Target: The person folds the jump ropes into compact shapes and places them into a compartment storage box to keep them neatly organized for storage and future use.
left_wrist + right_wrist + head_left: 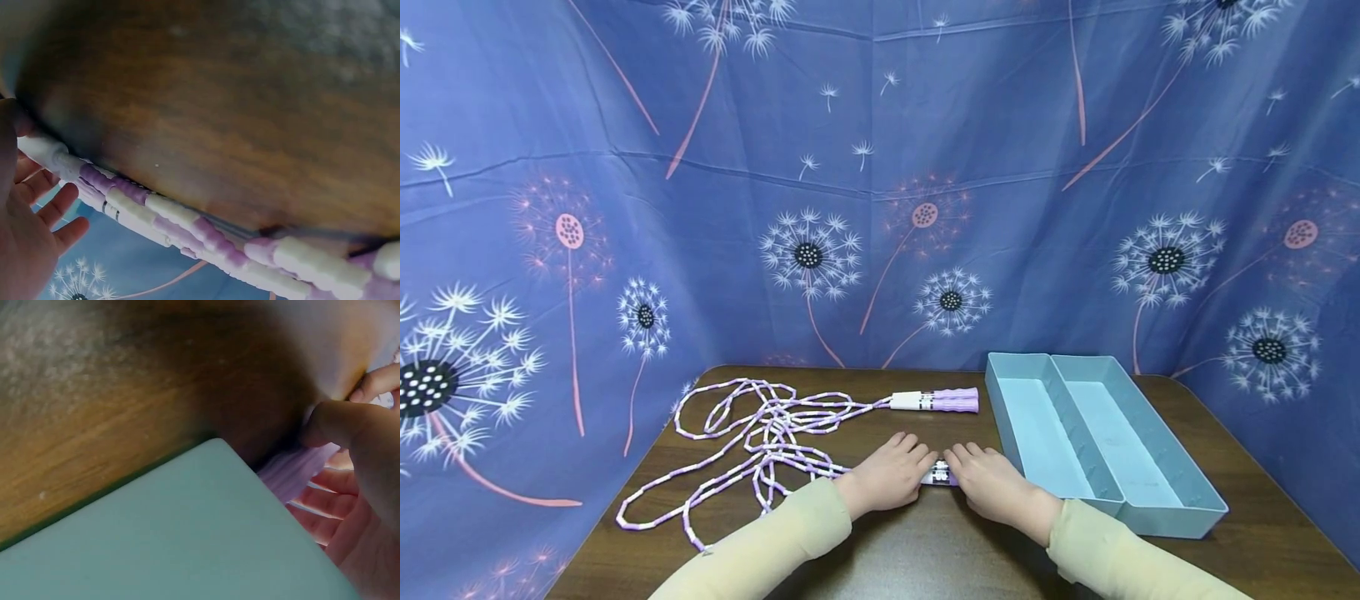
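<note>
A purple-and-white beaded jump rope [643, 526] lies in loose loops over the left of the table. Both hands are on its near handle [938, 475], low over the wood. My left hand [891, 473] holds the white end where the beaded cord comes out, thumb on the near side and fingers beyond. On the ridged purple grip [294, 469], my right hand [988, 483] pinches with thumb and fingers. Between the hands a patterned label band shows; the rest of that handle is covered. A second white-and-purple handle [935, 401] lies farther back, untouched.
Right of the hands stands a pale blue-green tray [1176, 522] with two long compartments, its near left corner close to the right wrist. The brown wooden table [880, 567] ends at a blue dandelion-print cloth [1037, 208] behind.
</note>
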Action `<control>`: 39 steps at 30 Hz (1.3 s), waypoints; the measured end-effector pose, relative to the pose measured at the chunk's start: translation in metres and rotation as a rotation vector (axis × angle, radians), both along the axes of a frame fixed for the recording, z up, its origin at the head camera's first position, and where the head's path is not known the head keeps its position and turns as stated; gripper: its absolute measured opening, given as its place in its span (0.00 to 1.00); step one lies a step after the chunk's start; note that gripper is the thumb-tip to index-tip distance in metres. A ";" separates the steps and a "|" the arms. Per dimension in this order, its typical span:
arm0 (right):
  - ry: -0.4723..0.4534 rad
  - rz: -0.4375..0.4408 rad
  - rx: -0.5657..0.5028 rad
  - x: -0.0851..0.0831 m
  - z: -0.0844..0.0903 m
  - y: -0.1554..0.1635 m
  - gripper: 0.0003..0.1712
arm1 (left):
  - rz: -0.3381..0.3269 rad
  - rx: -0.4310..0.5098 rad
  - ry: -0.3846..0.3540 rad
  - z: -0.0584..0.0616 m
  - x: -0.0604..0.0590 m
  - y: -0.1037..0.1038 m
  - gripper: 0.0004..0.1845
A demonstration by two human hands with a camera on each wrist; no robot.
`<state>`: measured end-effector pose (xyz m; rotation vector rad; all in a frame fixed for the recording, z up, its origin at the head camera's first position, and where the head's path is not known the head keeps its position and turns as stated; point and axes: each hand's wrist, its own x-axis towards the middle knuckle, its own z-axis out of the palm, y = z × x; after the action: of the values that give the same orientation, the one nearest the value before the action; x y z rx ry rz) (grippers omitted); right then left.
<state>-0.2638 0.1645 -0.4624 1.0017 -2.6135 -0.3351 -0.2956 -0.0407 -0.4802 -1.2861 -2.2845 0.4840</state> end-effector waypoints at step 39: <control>0.271 0.145 -0.194 -0.006 0.040 0.005 0.26 | 0.091 0.153 0.176 0.056 0.022 0.000 0.13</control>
<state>-0.2694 0.1694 -0.4220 0.9959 -2.2684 -0.1650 -0.2736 -0.0404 -0.4244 -1.0278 -2.1933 0.4255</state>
